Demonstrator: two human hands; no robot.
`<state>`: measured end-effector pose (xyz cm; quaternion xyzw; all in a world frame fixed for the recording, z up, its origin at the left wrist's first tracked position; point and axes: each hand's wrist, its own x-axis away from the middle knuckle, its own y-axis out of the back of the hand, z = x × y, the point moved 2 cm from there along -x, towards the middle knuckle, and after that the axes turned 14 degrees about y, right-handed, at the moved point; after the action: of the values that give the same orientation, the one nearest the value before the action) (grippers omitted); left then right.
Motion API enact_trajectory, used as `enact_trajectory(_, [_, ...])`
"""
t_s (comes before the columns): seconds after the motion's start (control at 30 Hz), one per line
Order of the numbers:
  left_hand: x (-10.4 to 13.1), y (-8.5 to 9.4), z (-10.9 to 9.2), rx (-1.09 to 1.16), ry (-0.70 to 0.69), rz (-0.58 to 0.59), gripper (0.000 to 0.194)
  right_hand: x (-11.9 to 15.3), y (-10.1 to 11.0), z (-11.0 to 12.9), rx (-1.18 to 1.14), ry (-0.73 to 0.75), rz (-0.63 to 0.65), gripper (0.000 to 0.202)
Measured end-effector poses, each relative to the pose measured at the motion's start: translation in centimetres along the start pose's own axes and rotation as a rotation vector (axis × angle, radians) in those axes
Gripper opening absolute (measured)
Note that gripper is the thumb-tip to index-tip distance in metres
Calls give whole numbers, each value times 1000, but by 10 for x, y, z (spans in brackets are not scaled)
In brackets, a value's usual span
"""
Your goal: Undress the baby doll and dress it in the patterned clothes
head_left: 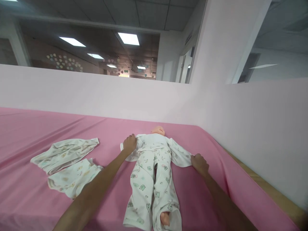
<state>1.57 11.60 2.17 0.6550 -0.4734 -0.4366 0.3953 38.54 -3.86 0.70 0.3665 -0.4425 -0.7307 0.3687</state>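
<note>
A baby doll point(158, 130) lies on its back with its head toward the wall. It wears a white printed top point(154, 141) and matching long trousers point(143, 186); one bare foot point(165, 218) shows at a trouser cuff. My left hand point(130, 143) is closed on the sleeve at the left of the picture. At the end of the other sleeve point(180, 154), stretched out to the right, my right hand point(200, 164) grips the cuff with bent fingers. The doll's hands are not visible.
A pink sheet point(192, 199) covers the table. Two white printed baby garments, one long point(64, 154) and one shorter point(74, 178), lie to the left, the shorter partly behind my left forearm. A white wall point(96, 94) with windows stands behind, another at the right.
</note>
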Motion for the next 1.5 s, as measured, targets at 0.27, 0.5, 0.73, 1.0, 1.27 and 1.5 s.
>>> enact_trajectory(0.27, [-6, -1, 11, 5, 40, 30, 27, -6, 30, -21, 153, 124, -74, 36])
enact_trajectory(0.5, [-5, 1, 10, 30, 33, 53, 27, -19, 74, -65, 534, 294, -205, 32])
enact_trajectory(0.73, [1, 1, 10, 41, 51, 24, 35, -16, 34, -55, 331, 131, -97, 37])
enact_trajectory(1.0, [4, 3, 13, 38, 37, 43, 39, -5, 23, 27, 72, 303, -255, 44])
enact_trajectory(1.27, [4, 6, 0, 76, -50, -11, 38, 9, 0, 216, 147, 1003, 42, 36])
enact_trajectory(1.5, [5, 11, 2, 91, -66, -57, 36, -20, -38, 281, 324, 1073, 250, 34])
